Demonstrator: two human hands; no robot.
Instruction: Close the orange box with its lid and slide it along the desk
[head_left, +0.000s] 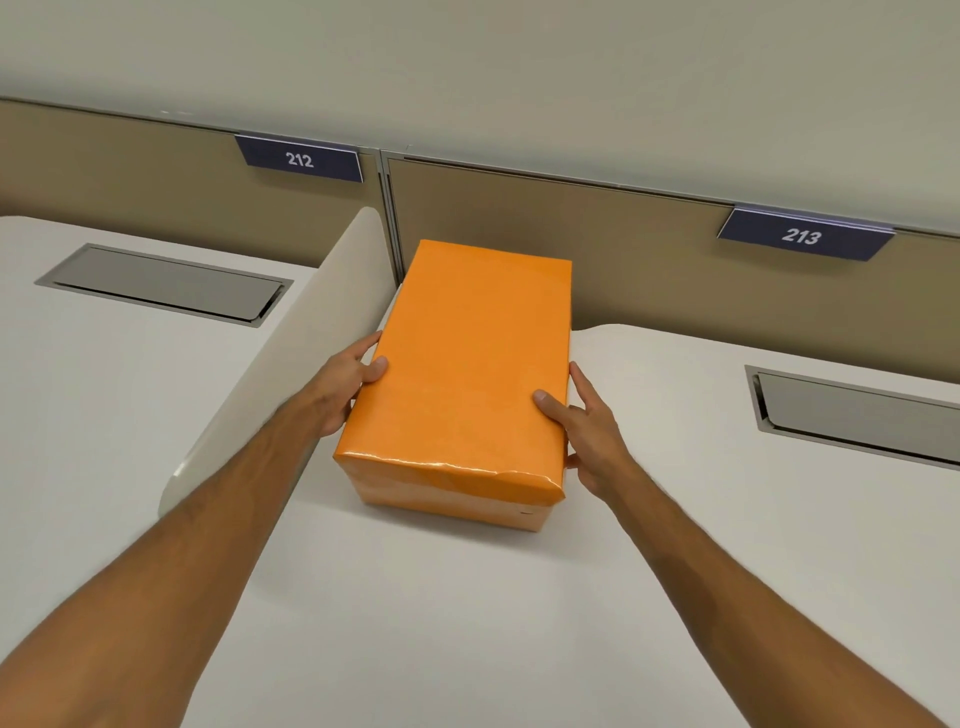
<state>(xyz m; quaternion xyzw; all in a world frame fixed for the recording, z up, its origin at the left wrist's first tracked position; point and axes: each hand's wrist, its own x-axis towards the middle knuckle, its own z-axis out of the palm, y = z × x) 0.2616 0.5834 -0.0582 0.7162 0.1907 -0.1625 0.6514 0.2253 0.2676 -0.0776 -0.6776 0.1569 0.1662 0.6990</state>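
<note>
The orange box (447, 496) stands on the white desk (467, 623), long side running away from me, with its orange lid (467, 364) seated on top. The lid's near edge is a little crumpled at the right corner. My left hand (343, 384) presses the box's left side, thumb lying on the lid's edge. On the opposite side, my right hand (587, 431) clasps the box, thumb on the lid and fingers down the side. Both forearms reach in from the bottom corners.
A low white divider (291, 343) rises just left of the box, separating the neighbouring desk. Tan partition panels with signs 212 (300, 159) and 213 (801, 236) stand right behind. A metal cable hatch (852, 410) is set in the desk at right, another hatch (161, 283) at left.
</note>
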